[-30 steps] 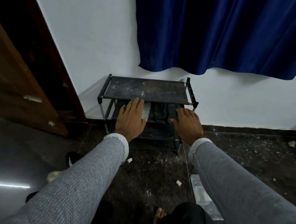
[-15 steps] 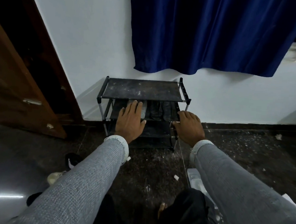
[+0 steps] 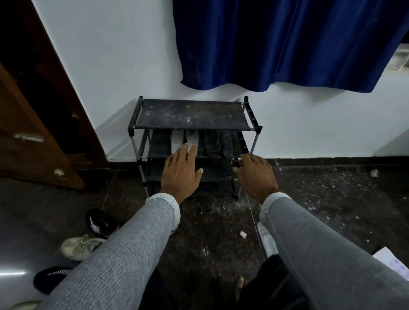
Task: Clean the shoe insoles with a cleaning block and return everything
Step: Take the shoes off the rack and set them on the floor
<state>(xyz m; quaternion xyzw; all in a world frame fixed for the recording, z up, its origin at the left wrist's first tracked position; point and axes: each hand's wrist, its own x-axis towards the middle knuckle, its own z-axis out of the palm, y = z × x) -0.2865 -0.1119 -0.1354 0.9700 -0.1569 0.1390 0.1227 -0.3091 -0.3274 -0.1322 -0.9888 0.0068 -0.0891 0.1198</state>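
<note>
Two hands reach toward a black shoe rack (image 3: 193,115): the left hand (image 3: 181,171), fingers flat and released, touches the grey insoles (image 3: 185,139) on its second shelf beside the dark insoles (image 3: 219,142); the right hand (image 3: 257,175) pinches a small cleaning block (image 3: 236,163).

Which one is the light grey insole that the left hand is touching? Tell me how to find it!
Find the black metal shoe rack under the blue curtain. On its second shelf lie four insoles; the left hand touches the second from the left, the light grey insole. The two to its right are black.
</note>
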